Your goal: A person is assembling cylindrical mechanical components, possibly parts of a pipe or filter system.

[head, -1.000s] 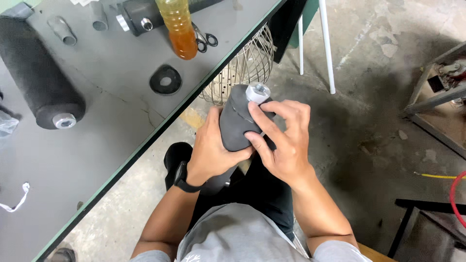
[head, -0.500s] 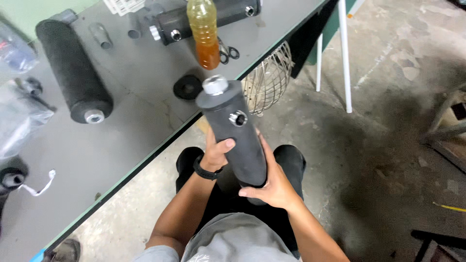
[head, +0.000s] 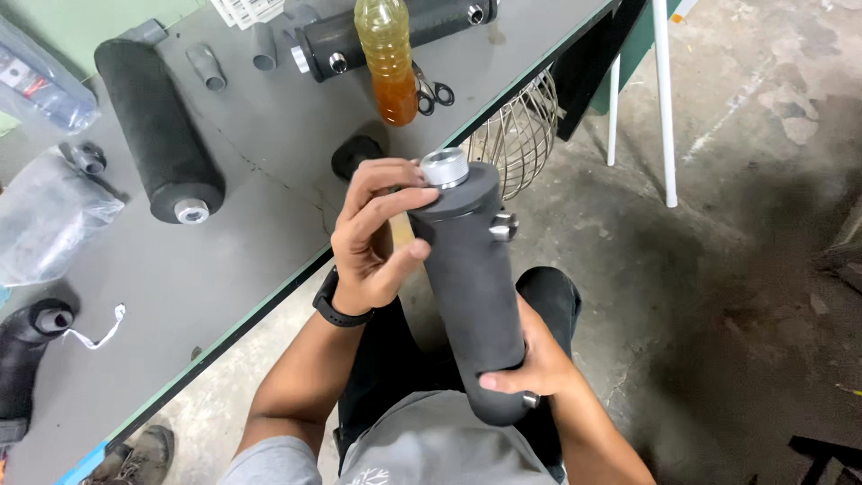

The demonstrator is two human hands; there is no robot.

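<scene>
Over the person's lap, just off the near edge of the grey worktable point(head: 224, 296), a dark grey cylinder point(head: 471, 287) with a silver metal cap at its upper end is held upright, leaning slightly. The right hand point(head: 539, 364) is clamped around its lower end from behind, thumb across the front. The left hand point(head: 373, 238), a black watch on its wrist, has its fingers curled loosely against the top, fingertips touching the rim beside the cap and thumb pressed on the side; it is not fully closed. A small metal fitting juts from the cylinder's right side near the top.

Beneath is a stained, cracked concrete floor point(head: 718, 269). A wire fan guard point(head: 516, 135) hangs just beyond the table edge, close behind the cylinder, and white metal legs point(head: 664, 99) stand farther right.

On the table, a small black round part point(head: 355, 153) lies nearest the left hand. Beyond it stands a clear plastic bottle of amber liquid point(head: 388, 58), with black-handled scissors point(head: 433, 90) beside it and a long black cylinder point(head: 395, 27) behind. A second black foam-like cylinder point(head: 157, 130) lies well to the left. Crumpled clear plastic bags point(head: 45, 216) sit at the left edge, one holding dark and red contents.
</scene>
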